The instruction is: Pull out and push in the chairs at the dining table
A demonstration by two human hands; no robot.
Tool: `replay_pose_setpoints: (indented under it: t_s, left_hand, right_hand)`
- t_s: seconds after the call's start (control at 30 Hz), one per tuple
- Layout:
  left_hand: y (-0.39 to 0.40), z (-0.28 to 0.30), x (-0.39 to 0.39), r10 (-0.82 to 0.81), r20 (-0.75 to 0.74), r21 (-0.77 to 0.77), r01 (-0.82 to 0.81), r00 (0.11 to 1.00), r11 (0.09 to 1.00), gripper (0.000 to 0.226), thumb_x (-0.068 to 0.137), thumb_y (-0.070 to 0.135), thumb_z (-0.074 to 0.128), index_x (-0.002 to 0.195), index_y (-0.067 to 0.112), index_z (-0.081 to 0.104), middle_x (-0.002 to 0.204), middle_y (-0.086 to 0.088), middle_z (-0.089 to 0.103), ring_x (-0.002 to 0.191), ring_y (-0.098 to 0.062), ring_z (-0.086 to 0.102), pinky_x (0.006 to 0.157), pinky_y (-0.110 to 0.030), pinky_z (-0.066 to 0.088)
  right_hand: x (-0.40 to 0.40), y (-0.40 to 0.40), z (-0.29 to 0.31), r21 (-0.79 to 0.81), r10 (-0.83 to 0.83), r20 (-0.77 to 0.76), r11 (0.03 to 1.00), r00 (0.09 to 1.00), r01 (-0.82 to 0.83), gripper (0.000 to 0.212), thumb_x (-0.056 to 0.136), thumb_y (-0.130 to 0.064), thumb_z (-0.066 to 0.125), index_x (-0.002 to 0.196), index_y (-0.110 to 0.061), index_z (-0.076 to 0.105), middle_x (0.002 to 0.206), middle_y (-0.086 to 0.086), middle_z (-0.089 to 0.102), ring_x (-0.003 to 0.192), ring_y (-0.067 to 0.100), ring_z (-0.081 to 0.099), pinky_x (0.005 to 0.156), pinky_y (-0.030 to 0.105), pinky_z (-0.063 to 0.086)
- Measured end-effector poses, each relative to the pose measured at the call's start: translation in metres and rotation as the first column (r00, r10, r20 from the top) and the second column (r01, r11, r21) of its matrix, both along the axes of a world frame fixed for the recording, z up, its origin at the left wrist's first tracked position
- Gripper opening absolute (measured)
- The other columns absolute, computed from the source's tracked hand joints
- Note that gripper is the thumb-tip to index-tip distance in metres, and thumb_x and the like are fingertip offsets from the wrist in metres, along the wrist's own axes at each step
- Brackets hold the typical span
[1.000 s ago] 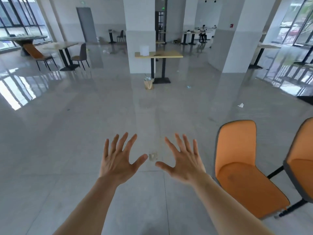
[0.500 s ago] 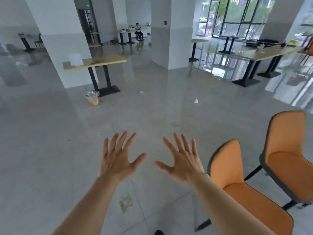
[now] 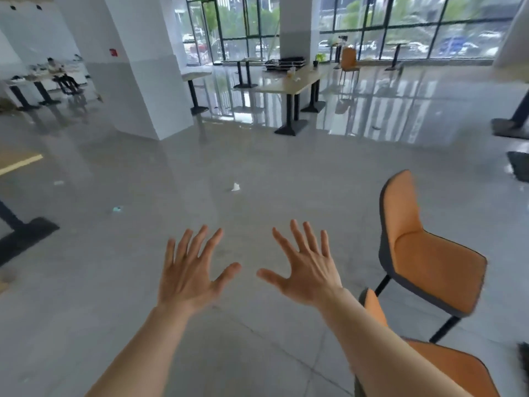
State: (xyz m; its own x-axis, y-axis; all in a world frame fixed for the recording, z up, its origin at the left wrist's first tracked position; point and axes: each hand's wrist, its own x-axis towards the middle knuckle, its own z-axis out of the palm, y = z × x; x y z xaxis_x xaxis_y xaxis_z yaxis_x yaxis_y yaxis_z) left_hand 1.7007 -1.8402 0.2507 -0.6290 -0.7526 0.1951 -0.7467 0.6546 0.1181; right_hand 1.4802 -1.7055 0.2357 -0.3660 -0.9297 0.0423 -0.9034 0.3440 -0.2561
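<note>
Two orange chairs with dark legs stand on the grey floor at the right. The farther orange chair [image 3: 423,253] is in full view, its back toward the left. The nearer orange chair [image 3: 458,371] is partly hidden behind my right forearm. My left hand [image 3: 191,270] and my right hand [image 3: 306,270] are held out side by side over the floor, palms down, fingers spread, holding nothing. My right hand hovers left of both chairs and touches neither. A black table base [image 3: 512,121] shows at the right edge, its top mostly out of frame.
A white pillar [image 3: 137,70] rises at the back left. A long table [image 3: 289,81] with trays stands by the windows, a far orange chair [image 3: 349,61] behind it. Another black table foot [image 3: 25,233] is at the left edge. A paper scrap [image 3: 235,187] lies on the floor. A person sits far left.
The view has swung to the right, bringing the windows and the right table base into sight. The chairs have shifted lower and nearer in frame. Both hands stay spread and empty.
</note>
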Motion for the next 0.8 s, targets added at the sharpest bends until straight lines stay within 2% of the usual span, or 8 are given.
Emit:
replay_pose_setpoints:
  t_s: [0.13,0.27,0.43,0.53,0.67,0.8]
  left_hand:
    - [-0.082,-0.019,-0.105,-0.243,-0.008,0.016,0.243,0.97,0.97,0.097,0.078,0.094,0.001,0.161,0.044,0.014,0.171,0.005,0.016,0.158,-0.026,0.008,0.126,-0.05,-0.006]
    - [-0.129,-0.038,-0.22,-0.512,-0.014,0.075,0.511,0.859,0.856,0.097,0.079,0.094,0.002,0.16,0.044,0.017,0.17,0.003,0.021,0.157,-0.027,0.012,0.126,-0.052,-0.004]
    - [-0.133,-0.051,-0.336,-0.795,0.009,0.119,0.789,0.607,0.603,0.098,0.077,0.095,-0.004,0.16,0.046,0.007,0.172,0.005,0.014,0.158,-0.026,0.008,0.126,-0.05,-0.008]
    - [-0.113,-0.055,-0.384,-0.903,-0.008,0.141,0.894,0.43,0.425,0.096,0.079,0.094,0.001,0.161,0.044,0.009,0.172,0.002,0.015,0.158,-0.027,0.009,0.126,-0.051,-0.008]
    - [-0.064,-0.061,-0.421,-0.981,-0.029,0.169,0.968,0.194,0.187,0.097,0.079,0.096,0.002,0.161,0.044,0.009,0.172,0.004,0.011,0.158,-0.024,0.004,0.126,-0.051,-0.009]
    - [-0.009,-0.078,-0.436,-0.999,-0.035,0.19,0.982,0.007,0.001,0.099,0.077,0.097,0.001,0.161,0.044,0.008,0.172,0.005,0.01,0.158,-0.024,0.001,0.127,-0.051,-0.007]
  right_hand:
    - [-0.074,-0.024,-0.014,0.028,-0.263,-0.015,0.964,0.965,0.263,0.103,0.079,-0.101,0.016,0.162,-0.048,-0.013,0.174,-0.001,-0.023,0.158,0.027,-0.029,0.127,0.058,-0.016]
    - [-0.126,-0.025,-0.025,0.065,-0.544,-0.027,0.836,0.839,0.545,0.103,0.08,-0.1,0.018,0.162,-0.048,-0.013,0.174,0.0,-0.023,0.158,0.027,-0.027,0.126,0.057,-0.018]
    - [-0.151,-0.007,-0.03,0.089,-0.823,0.003,0.567,0.569,0.819,0.107,0.075,-0.104,0.01,0.162,-0.048,-0.015,0.174,0.002,-0.022,0.158,0.029,-0.028,0.126,0.06,-0.017]
    - [-0.141,0.014,-0.033,0.106,-0.923,-0.019,0.38,0.384,0.919,0.103,0.079,-0.102,0.013,0.162,-0.048,-0.016,0.174,0.003,-0.023,0.157,0.029,-0.028,0.126,0.061,-0.016]
    - [-0.113,0.052,-0.041,0.14,-0.992,-0.021,0.122,0.126,0.983,0.103,0.08,-0.101,0.016,0.163,-0.047,-0.012,0.175,0.003,-0.018,0.159,0.03,-0.023,0.127,0.061,-0.013]
    - [-0.081,0.084,-0.065,0.17,-0.998,0.001,-0.068,-0.069,0.983,0.104,0.081,-0.101,0.018,0.164,-0.045,-0.008,0.176,0.002,-0.016,0.16,0.031,-0.02,0.127,0.06,-0.013]
